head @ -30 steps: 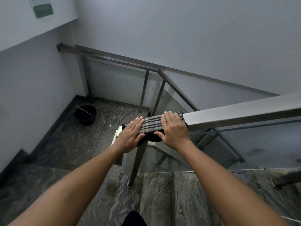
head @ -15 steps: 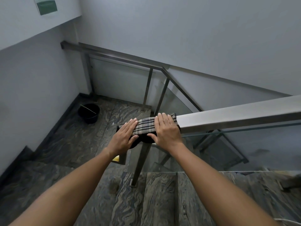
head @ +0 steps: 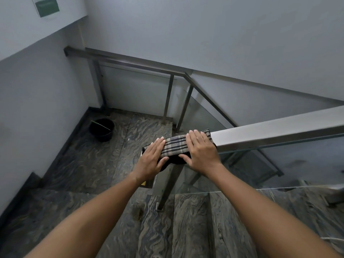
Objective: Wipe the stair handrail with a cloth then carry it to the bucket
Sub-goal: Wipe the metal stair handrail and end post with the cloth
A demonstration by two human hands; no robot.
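— At the end of the handrail (head: pixel 279 127), what are the hands doing?

— Both lie flat on the plaid cloth (head: pixel 175 146) draped over the rail's end. The left hand (head: pixel 150 161) rests on the cloth's left part, fingers straight and together, pressing down. The right hand (head: pixel 200 151) covers the right part, fingers straight over the top, thumb tucked against the cloth's dark underside.

— And the bucket (head: pixel 101 129)?

— Black, on the landing floor by the left wall, well apart from the hands.

— Any writing?

— A green sign (head: pixel 47 6) hangs on the upper wall; its text is too blurred to read.
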